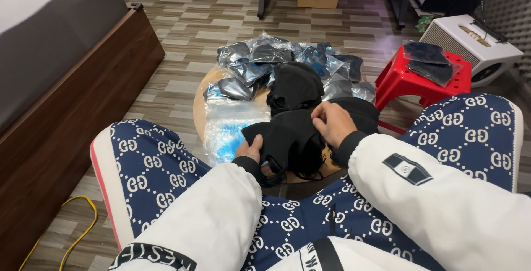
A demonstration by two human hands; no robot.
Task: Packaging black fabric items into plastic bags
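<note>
Black cloth mask (pixel 287 138) at frame centre, long axis left-right; left hand (pixel 250 150) pinches left end, right hand (pixel 333 122) grips right edge.

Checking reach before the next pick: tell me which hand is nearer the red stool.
Right. The right hand rests on the black masks at the round table's right side, toward the red stool. The left hand grips the masks' lower left edge, farther away.

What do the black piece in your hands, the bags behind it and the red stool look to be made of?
Black piece, held by left hand and right hand: soft matte fabric, it folds limply. Bags: thin clear plastic film, glossy and crinkled. Red stool: probably moulded plastic, smooth with a slight sheen.
</note>
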